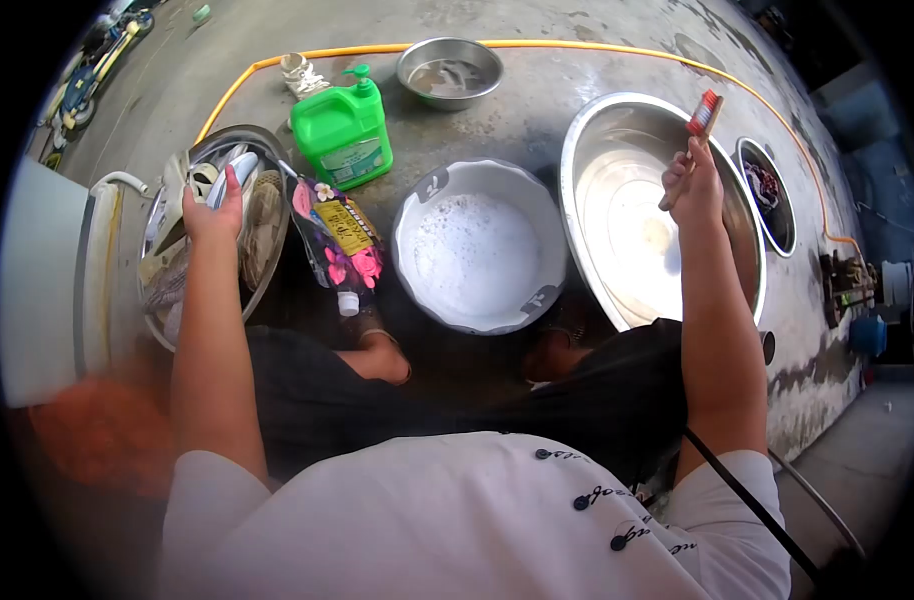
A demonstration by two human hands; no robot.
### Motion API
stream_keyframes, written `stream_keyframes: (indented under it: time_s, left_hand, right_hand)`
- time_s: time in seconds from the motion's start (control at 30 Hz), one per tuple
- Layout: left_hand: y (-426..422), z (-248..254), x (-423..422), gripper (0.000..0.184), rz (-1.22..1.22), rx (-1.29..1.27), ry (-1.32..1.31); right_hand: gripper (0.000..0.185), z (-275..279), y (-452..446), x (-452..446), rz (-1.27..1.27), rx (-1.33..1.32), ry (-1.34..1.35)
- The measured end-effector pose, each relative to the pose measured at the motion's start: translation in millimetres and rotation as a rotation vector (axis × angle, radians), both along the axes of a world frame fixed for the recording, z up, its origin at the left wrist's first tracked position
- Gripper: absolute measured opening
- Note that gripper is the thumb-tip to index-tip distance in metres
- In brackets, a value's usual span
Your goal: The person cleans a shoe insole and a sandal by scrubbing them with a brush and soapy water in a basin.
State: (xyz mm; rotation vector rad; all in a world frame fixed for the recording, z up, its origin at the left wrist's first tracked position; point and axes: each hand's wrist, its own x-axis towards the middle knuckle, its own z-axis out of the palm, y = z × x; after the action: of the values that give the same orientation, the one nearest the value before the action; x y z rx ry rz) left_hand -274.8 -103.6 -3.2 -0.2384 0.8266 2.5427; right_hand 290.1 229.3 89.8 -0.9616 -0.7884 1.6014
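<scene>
My left hand (213, 215) is over the metal basin of shoes (280, 225) on the left, its thumb and fingers apart. A pale shoe (239, 170) shows behind its thumb; whether they touch I cannot tell. My right hand (695, 188) is closed round the wooden handle of a brush (705, 113), held upright with red bristles at the top, over the large metal basin (579, 150). Between my feet and a little beyond them stands a white plastic basin (477, 240) with suds in it.
A green pump jug (345, 137), a floral detergent bag (342, 235) and a white shoe (302, 76) are left of centre. Behind is a small metal basin (450, 72) holding water. A yellow hose (547, 44) curves around. At right, a basin (767, 195) holds dark cloth.
</scene>
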Motion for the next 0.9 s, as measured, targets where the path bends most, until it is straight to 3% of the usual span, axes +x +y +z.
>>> stream_keyframes:
  time_s: [0.03, 0.1, 0.13, 0.17, 0.2, 0.23, 0.3, 0.37, 0.43, 0.6, 0.7, 0.9]
  left_hand:
    - [15.3, 31.9, 43.6, 0.071, 0.03, -0.22, -0.188]
    - [22.8, 13.2, 53.5, 0.063, -0.333, -0.38, 0.045]
    - [30.9, 15.0, 71.5, 0.063, -0.372, -0.375, 0.042]
    - [39.2, 26.9, 96.8, 0.054, -0.528, -0.408, 0.243]
    - [46.1, 37.8, 120.5, 0.046, -0.673, -0.434, 0.447]
    - [52.7, 45.7, 141.0, 0.046, -0.692, -0.429, 0.446]
    - [66.9, 55.4, 177.7, 0.046, -0.924, -0.63, 0.783]
    - [77.6, 44.9, 199.2, 0.043, -0.987, -0.681, 0.895]
    - [85.7, 31.2, 216.0, 0.04, -1.204, -0.784, 1.151]
    - [116.6, 15.4, 261.6, 0.039, -1.533, -1.034, 1.261]
    - [133.3, -10.5, 274.8, 0.038, -1.673, -1.09, 1.438]
    - [153.4, -49.6, 287.3, 0.039, -1.9, -1.293, 1.409]
  right_hand:
    - [0.015, 14.5, 4.4, 12.6, -0.06, 0.013, -0.03]
    - [0.01, 33.4, 20.1, 51.6, -0.157, 0.139, -0.099]
    - [0.009, 41.8, 20.2, 72.1, -0.222, 0.181, -0.139]
    - [0.009, 47.5, 21.9, 94.0, -0.279, 0.22, -0.177]
    - [0.013, 43.3, 32.2, 124.1, -0.353, 0.228, -0.311]
    - [0.013, 36.8, 31.0, 152.6, -0.38, 0.243, -0.456]
    - [0.016, 1.0, 41.4, 212.3, -0.465, 0.185, -0.652]
    - [0.018, -37.1, 39.3, 247.0, -0.502, -0.04, -0.648]
    - [0.02, -98.2, 45.8, 287.5, -0.436, -0.109, -0.791]
    - [0.028, -196.4, 77.9, 314.9, -0.374, -0.161, -1.523]
    - [0.044, -199.0, 112.5, 299.0, -0.294, -0.25, -1.611]
    - [0.062, -258.5, 181.8, 305.9, -0.297, -0.272, -1.779]
